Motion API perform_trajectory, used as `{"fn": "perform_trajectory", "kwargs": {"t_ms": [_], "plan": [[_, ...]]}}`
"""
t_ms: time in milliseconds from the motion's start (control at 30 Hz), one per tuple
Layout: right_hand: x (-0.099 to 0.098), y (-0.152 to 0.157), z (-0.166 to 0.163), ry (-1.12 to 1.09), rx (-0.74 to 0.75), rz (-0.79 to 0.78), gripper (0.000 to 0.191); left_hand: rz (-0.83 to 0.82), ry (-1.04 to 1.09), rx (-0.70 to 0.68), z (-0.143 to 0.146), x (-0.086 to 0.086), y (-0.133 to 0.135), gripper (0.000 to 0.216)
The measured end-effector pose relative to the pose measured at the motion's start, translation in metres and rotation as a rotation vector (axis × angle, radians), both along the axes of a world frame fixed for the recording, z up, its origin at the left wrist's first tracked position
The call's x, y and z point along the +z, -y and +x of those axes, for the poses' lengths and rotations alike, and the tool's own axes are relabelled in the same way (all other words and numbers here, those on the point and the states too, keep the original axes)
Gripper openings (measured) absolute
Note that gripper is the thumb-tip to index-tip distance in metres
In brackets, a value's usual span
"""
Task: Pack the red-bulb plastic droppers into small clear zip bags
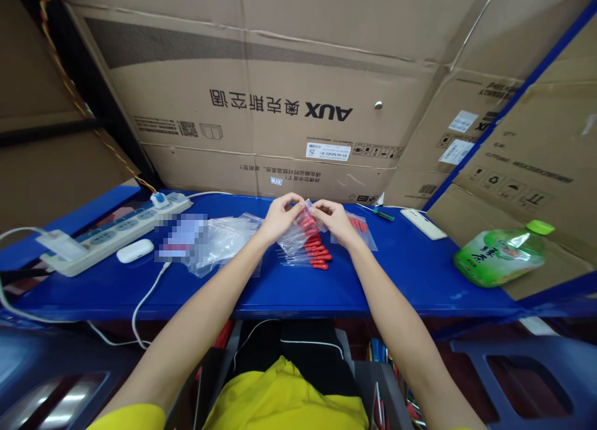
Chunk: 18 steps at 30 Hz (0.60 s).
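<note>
My left hand (278, 217) and my right hand (334, 221) both pinch the top edge of a small clear plastic bag (296, 232) with red pieces inside, held just above the blue table (401, 274). Under the bag lies a row of several red-tipped clear parts (317, 253). A second clear bag with red pieces (361, 229) lies just right of my right hand. A heap of empty clear bags (222, 242) sits to the left of my left hand.
A white power strip (112, 231) and a white earbud case (135, 250) lie at the left. A green-handled screwdriver (380, 214), a white phone (423, 224) and a green bottle on its side (501, 253) are at the right. Cardboard boxes (280, 107) wall the back.
</note>
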State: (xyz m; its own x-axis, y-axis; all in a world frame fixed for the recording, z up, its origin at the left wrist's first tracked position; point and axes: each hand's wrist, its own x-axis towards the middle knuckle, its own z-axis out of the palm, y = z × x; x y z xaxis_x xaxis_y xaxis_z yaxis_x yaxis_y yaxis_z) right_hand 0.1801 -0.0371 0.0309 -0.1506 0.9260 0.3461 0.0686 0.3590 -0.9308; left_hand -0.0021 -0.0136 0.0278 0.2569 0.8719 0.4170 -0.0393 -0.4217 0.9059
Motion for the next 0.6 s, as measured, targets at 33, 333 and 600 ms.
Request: {"fn": "perform_trajectory", "kwargs": {"t_ms": [33, 333, 600], "plan": [[-0.0004, -0.0003, -0.0002, -0.004, -0.001, 0.004, 0.047, 0.009, -0.015, -0.009, 0.0005, -0.0006, -0.0004, 0.025], [-0.0035, -0.0026, 0.0013, -0.021, 0.002, 0.021, 0.047, 0.065, -0.072, -0.035, 0.0015, -0.0007, 0.0002, 0.029], [-0.0059, -0.0046, 0.0004, -0.019, -0.001, 0.023, 0.046, 0.119, -0.14, 0.02, 0.0022, -0.0056, -0.0059, 0.027]]}}
